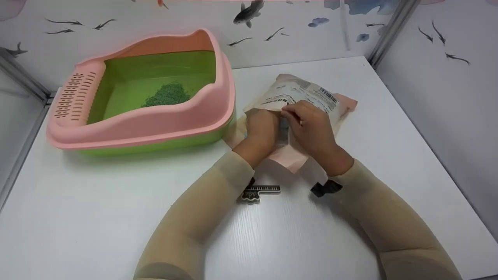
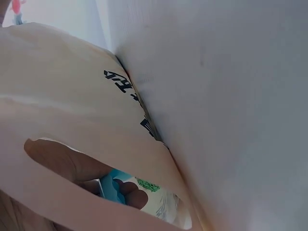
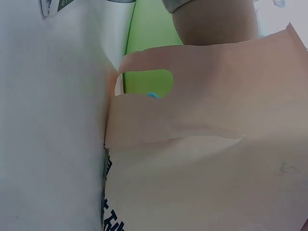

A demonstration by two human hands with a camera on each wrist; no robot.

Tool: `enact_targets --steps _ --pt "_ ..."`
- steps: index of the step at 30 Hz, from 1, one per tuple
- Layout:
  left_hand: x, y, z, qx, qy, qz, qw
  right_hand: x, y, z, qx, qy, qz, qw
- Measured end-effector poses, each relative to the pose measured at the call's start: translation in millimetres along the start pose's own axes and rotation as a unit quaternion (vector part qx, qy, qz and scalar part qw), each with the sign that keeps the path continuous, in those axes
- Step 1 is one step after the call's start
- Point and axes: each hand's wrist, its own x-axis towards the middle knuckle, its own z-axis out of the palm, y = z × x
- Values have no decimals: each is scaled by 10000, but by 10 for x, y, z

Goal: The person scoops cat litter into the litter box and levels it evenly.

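A pink-and-white printed bag (image 1: 311, 90) lies on the table, its opening toward me. My left hand (image 1: 263, 126) reaches into the mouth, its fingers hidden by the bag in the head view. Through the bag's handle slot in the left wrist view, its fingers (image 2: 137, 198) curl round a light-blue plastic piece (image 2: 110, 190), most of which is hidden. Green granules (image 2: 147, 184) show inside the bag beyond it. My right hand (image 1: 314, 128) pinches the upper edge of the opening between thumb and fingers.
Left of the bag stands a litter box with a pink rim (image 1: 163, 120) over a green base. A heap of green granules (image 1: 169, 94) lies in it. A small flat piece with a piano-key pattern (image 1: 253, 193) lies near my left forearm. Patterned white walls (image 1: 295, 42) enclose the table.
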Motion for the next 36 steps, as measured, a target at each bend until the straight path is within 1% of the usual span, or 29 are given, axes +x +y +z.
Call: enact_targets --steps 3,4,6,10,13,16,19,22,24,29,33,36 --pt "-33 -36 -7 -319 -71 127 9994 -2 -1 -1 45 -20 45 10000" --pt "-46 -54 -10 -502 -106 152 9986 -2 -1 -1 56 -23 53 10000" --pt "-71 -93 -16 -897 -179 178 9956 -2 2 -3 71 -32 70 9999" --pt "-125 -180 -35 -1335 -364 184 9902 0 5 -5 53 -34 29 10000" --pt "-168 -237 -45 -1412 -568 188 9882 -2 12 -6 30 -44 -5 10000" --pt "-198 -288 -42 -1517 -652 146 9862 -5 15 -4 29 -58 -15 10000" --pt "-218 -335 -33 -1582 -704 -13 9849 -11 16 1 67 -59 -24 10000" --pt "-239 -379 -23 -1595 -685 -139 9847 -16 18 8 98 -34 -32 9999" --pt "-257 -407 -18 -1645 -602 -166 9844 -18 19 11 114 -18 -26 9999" --pt "-347 -488 -19 -1767 -418 -44 9834 -13 10 8 123 -26 30 9999" --pt "-435 -562 -13 -1790 -336 62 9833 -10 1 4 172 -70 86 9998" --pt "-486 -611 -3 -1846 -245 52 9825 -14 0 3 202 -87 104 9997"
